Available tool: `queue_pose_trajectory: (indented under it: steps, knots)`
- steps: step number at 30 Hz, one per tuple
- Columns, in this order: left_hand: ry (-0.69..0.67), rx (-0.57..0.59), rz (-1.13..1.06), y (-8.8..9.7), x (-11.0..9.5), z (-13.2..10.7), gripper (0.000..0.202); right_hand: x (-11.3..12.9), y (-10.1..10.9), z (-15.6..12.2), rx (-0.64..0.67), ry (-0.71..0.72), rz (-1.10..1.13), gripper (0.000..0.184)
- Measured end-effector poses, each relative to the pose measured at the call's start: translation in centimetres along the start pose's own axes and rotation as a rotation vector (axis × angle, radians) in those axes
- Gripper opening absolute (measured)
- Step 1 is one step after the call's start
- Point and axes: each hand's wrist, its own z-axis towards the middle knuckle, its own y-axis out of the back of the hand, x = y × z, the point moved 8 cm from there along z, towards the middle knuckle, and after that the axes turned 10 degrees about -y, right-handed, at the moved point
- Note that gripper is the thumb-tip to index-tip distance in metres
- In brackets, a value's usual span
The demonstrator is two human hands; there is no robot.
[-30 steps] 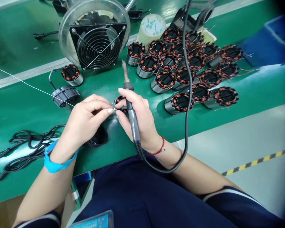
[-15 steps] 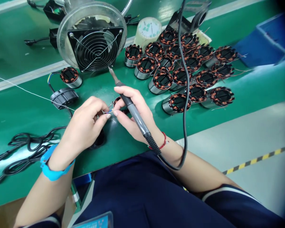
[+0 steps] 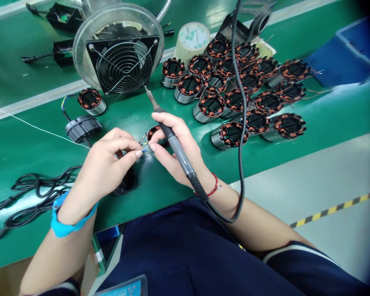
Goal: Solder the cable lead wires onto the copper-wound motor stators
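Observation:
My left hand is closed, thumb and fingertips pinching thin coloured wires beside a copper-wound motor stator. A dark round housing lies under that hand, partly hidden. My right hand is closed around a soldering iron, which slants up and left with its tip toward the fan. Its thumb and a finger also come together at the wire ends in front of the stator. A thin pale strand, likely solder wire, runs from the left edge to behind my left hand.
A fan with a wire guard stands at the back. Many wound stators crowd the right side, near a tape roll. The iron's cable hangs across them. Black cables, a capped housing and another stator lie left.
My left hand's fingers have shifted slightly and straightened, showing more of the wires and stator. My right hand and the iron have moved a little to the right.

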Motion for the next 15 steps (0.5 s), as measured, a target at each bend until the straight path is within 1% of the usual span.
queue_pose_trajectory:
  steps: [3, 5, 7, 9, 11, 15]
  knots:
    - [0.024, -0.020, 0.017, -0.1, 0.1, 0.0, 0.013, -0.2, 0.4, -0.7, 0.050, 0.054, -0.048, 0.050]
    - [0.029, -0.025, 0.023, -0.2, 0.1, 0.1, 0.013, -0.4, 0.3, -1.1, 0.119, 0.120, -0.112, 0.052]
    - [0.035, -0.017, 0.021, -0.3, 0.2, 0.1, 0.013, -0.7, 0.0, -1.2, 0.162, 0.161, -0.177, 0.049]
    - [0.043, -0.010, 0.025, -0.4, 0.4, 0.2, 0.014, -1.0, -0.2, -0.8, 0.148, 0.173, -0.210, 0.042]
    - [0.044, -0.017, 0.039, -0.3, 0.8, 0.5, 0.014, -1.1, -0.5, 0.1, 0.098, 0.166, -0.196, 0.036]
    - [0.057, -0.061, 0.032, 0.1, 1.8, 1.1, 0.011, -1.3, -1.9, 1.7, 0.057, 0.123, -0.182, 0.038]
